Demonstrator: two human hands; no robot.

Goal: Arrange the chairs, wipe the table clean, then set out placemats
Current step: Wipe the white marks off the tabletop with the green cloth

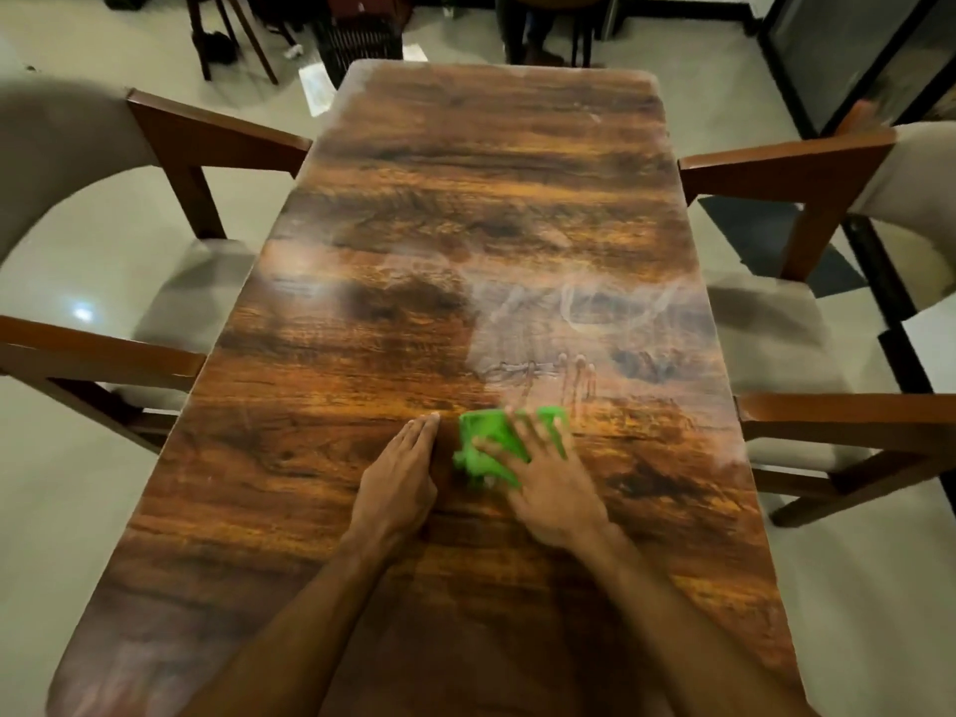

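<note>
A long dark wooden table (414, 209) fills the middle of the view. On it lies a bright green cloth (489, 442), pressed flat under the spread fingers of my right hand (548, 483), which is motion-blurred. My left hand (401, 473) rests flat on the table just left of the cloth, fingers together, holding nothing. Wet smears and streaks (584, 323) show on the tabletop beyond the cloth. No placemats are in view.
A wooden chair with a beige seat (170, 307) stands at the table's left side and another chair (796, 328) at the right. Beyond the far end are chair legs (233, 38), a dark basket (362, 38) and a person's legs (533, 33). Pale floor surrounds everything.
</note>
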